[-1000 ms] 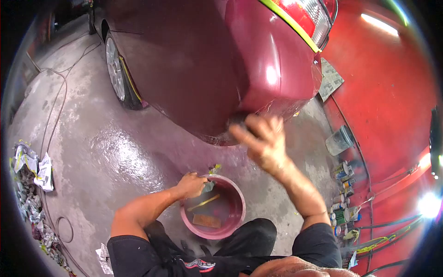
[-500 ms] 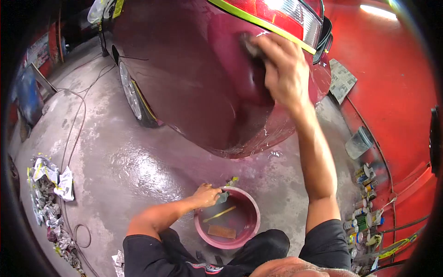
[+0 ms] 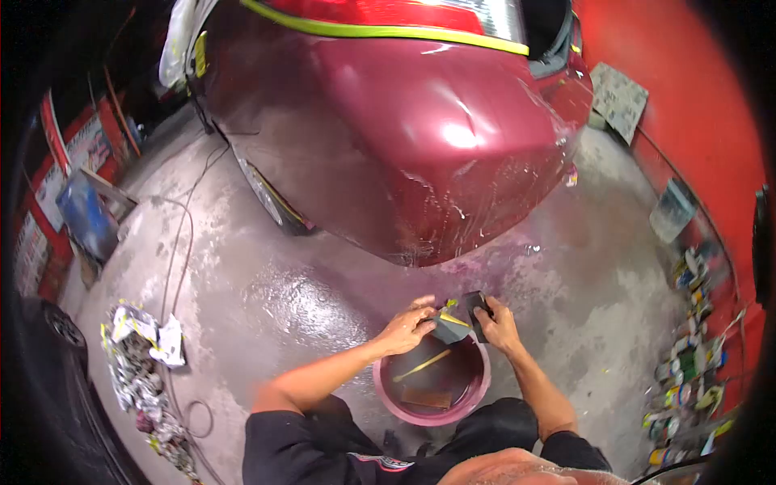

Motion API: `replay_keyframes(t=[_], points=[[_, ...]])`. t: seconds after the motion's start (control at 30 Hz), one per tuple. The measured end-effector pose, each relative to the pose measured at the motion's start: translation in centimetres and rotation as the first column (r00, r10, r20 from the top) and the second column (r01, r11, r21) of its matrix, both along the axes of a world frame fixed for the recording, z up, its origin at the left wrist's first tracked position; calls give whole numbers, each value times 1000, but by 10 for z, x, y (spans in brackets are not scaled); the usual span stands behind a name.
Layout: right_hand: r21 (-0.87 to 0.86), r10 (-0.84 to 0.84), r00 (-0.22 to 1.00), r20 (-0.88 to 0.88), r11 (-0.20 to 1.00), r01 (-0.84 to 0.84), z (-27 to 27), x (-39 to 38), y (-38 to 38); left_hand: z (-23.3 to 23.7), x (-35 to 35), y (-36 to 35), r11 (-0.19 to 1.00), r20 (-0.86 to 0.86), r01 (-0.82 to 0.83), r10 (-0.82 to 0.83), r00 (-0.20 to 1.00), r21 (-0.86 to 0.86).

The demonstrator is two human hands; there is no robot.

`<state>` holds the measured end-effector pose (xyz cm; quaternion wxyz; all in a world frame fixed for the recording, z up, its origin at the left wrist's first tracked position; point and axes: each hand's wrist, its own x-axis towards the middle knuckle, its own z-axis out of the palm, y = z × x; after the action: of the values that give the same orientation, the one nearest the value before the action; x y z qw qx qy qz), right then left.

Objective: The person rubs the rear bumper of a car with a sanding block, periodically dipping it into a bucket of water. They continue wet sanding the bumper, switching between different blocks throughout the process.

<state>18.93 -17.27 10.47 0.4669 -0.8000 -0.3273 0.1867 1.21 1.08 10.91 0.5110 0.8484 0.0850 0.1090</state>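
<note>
My left hand (image 3: 404, 329) pinches a grey sheet of sandpaper (image 3: 450, 330) over the far rim of a pink basin (image 3: 383, 394). Close by on the right, my right hand (image 3: 499, 329) grips a dark sanding block (image 3: 477, 311), apart from the car. Murky water fills the basin, with a thin yellow stick (image 3: 421, 366) and a brown rectangular block (image 3: 426, 399) in it. Ahead stands the dark red rear corner of a car (image 3: 436, 121), wet with streaks of water. Yellow-green tape (image 3: 388, 34) runs along the lower edge of its tail light (image 3: 477, 16).
Crumpled paper (image 3: 141, 364) and a hose (image 3: 187, 242) lie on the wet concrete floor at left. Several cans and bottles (image 3: 683, 364) line the right side below a red wall (image 3: 687, 105), near a clear plastic container (image 3: 672, 212). Another dark vehicle (image 3: 65, 380) shows at far left.
My right hand has come down from the car panel to above the basin, still holding the sanding block. My left hand has risen slightly with the sandpaper. The view has shifted.
</note>
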Motion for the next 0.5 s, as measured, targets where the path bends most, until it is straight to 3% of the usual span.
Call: replay_keyframes(t=[0.03, 0.07, 0.13, 0.23, 0.27, 0.3, 0.37, 0.4, 0.5], points=[[22, -18, 999, -26, 1000, 19, 6, -6, 0, -2, 3, 1, 990, 96, -35, 22, 995, 139], [91, 67, 997, -23, 994, -65, 11, -15, 1, -6, 4, -1, 960, 193, -78, 25, 981, 268], [131, 289, 956, -45, 951, -281, 9, -22, 5, -1, 6, -9, 953, 137, -94, 56, 989, 288], [269, 335, 935, -115, 917, -295, 2, -35, 12, 5, 5, -22, 933, 61, -170, 159, 985, 317], [288, 328, 935, -131, 915, -281, -5, -39, 14, 6, 7, -29, 972, -9, -233, 232, 973, -41], [288, 331, 934, -134, 915, -283, -13, -38, 17, 6, 10, -34, 874, -98, -294, 278, 956, -388], [280, 331, 935, -130, 916, -286, -26, -33, 20, 8, 12, -43, 916, -29, -265, 269, 963, -302], [172, 309, 951, 6, 937, -305, -24, -32, 19, 12, 12, -47, 896, 3, -289, 308, 951, -337], [158, 396, 910, -125, 913, -375, 14, -33, 4, 12, 9, -52, 872, 12, -302, 332, 943, -385]])
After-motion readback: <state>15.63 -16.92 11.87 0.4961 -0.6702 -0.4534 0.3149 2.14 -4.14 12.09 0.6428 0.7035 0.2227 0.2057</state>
